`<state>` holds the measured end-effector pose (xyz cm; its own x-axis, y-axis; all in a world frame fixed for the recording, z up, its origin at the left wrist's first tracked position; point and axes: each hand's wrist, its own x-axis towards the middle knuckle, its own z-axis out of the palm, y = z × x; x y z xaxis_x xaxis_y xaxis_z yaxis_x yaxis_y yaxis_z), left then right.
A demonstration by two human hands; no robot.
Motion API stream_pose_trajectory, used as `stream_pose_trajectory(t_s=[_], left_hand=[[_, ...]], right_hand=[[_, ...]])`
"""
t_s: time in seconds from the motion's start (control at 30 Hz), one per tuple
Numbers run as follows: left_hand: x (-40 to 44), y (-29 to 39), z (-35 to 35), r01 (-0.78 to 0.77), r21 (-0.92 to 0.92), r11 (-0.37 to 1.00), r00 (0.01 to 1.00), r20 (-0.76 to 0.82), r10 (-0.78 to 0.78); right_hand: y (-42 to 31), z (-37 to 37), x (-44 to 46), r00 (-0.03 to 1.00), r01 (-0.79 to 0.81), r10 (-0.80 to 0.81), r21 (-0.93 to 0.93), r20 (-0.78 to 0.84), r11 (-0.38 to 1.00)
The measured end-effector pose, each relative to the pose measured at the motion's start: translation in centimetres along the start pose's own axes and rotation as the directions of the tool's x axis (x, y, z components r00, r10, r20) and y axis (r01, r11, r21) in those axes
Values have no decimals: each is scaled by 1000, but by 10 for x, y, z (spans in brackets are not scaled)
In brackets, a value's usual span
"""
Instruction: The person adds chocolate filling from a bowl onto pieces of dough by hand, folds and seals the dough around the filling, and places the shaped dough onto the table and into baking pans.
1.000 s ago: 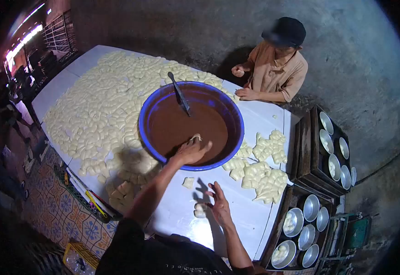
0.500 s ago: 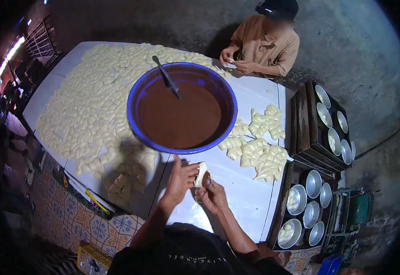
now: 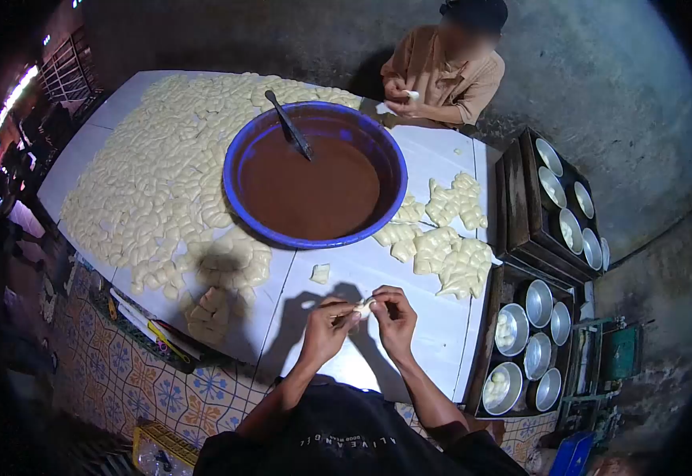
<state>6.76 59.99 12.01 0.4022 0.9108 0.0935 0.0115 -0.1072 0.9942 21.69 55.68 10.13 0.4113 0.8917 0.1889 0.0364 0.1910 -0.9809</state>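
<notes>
Carries, as a white table [image 3: 433,333], a packed spread of dough pieces [image 3: 151,174] on the left and a blue basin [image 3: 311,243] near the middle. Bears looser dough clusters [image 3: 463,272] right of the basin and a single piece [image 3: 320,274] just in front. Shows a tiny scrap [image 3: 458,151] beyond the clusters, perhaps dough.

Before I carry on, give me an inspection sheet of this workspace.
Surface: white table, pale dough pieces spread over much of it, bare directly before the person.
Job's things: blue tub of brown mixture; small dough piece in hand.
Clutter: dark utensil leaning in the tub; yellow item, kind unclear, by the table's near left edge.
Hands: left hand and right hand both pinch the small dough piece.
Cables: nothing seen.
Surroundings: metal tins at right, some holding dough; another person across the table; patterned floor tiles.
</notes>
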Motion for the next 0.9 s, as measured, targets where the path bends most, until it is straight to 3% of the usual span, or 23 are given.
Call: stream_pose_trajectory(t_s=[0.03,0.1,0.13,0.17,0.23,0.27,0.3,0.33,0.37,0.43,0.47,0.5,0.53,0.57,0.63,0.67,0.7,0.77,0.8,0.83,0.9], left_hand=[[0,-1,-1,2,-2,1000,1000,1,-2],[1,-7,-6,-17,23,1000,998,55,16],[1,-22,-2,116,-153,981,993,33,-113],[0,-17,-2,119,-153,981,993,26,-117],[-4,-5,2,380,-395,837,919,62,-388],[-6,-7,7,279,-324,904,951,-38,-307],[-9,-12,6,283,-322,904,949,-40,-312],[-10,-19,5,161,-138,977,984,-53,-170],[-9,-26,4,23,48,999,999,-35,-21],[-10,-40,2,34,31,999,998,42,-35],[-9,-33,1,5,-91,996,1000,30,-2],[-8,-27,-1,-25,-209,978,1000,13,28],[-9,-24,-5,12,-311,950,991,128,29],[-9,-19,-8,11,-424,905,987,149,58],[-9,-21,-18,-21,-485,874,995,77,67],[-10,-28,-19,-84,-410,908,995,-75,58],[-3,-34,-24,-235,-209,949,964,-172,200],[-4,-28,-27,-23,-399,917,950,-293,-104],[-1,-35,-33,47,-415,908,938,-293,-183],[0,-38,-36,10,-423,906,924,-343,-170],[-3,-51,-48,-14,-333,943,910,-394,-126]], right_hand=[[-1,0,-2,1000,-2,2,-2,-1,1000],[-11,6,-2,971,130,-106,-104,216,986],[-19,9,-8,959,197,-142,-216,247,956],[-17,11,-13,969,150,-91,-253,230,956],[-8,5,-16,983,-36,60,-136,173,990],[-7,5,-16,987,-65,86,-153,136,986],[-7,7,-17,989,-94,111,-168,96,981],[-9,8,-19,977,-193,201,-97,77,976],[-7,6,-17,958,-254,269,-141,100,957],[0,10,-12,989,2,42,-301,140,954],[0,6,-8,989,-2,46,-302,139,953],[1,-1,-3,851,-381,381,-74,363,922],[1,-7,1,557,-733,553,54,619,678],[-2,-9,3,423,-812,570,16,705,584],[0,-6,13,590,-592,555,-154,586,791],[21,-3,16,791,-299,346,-175,505,938],[30,0,22,822,-276,411,-356,393,893],[45,7,32,893,-165,266,-285,362,944],[62,0,38,779,-326,435,-302,451,896],[78,-5,38,796,-138,314,-350,517,926],[69,-5,35,895,-106,213,-277,393,955]])
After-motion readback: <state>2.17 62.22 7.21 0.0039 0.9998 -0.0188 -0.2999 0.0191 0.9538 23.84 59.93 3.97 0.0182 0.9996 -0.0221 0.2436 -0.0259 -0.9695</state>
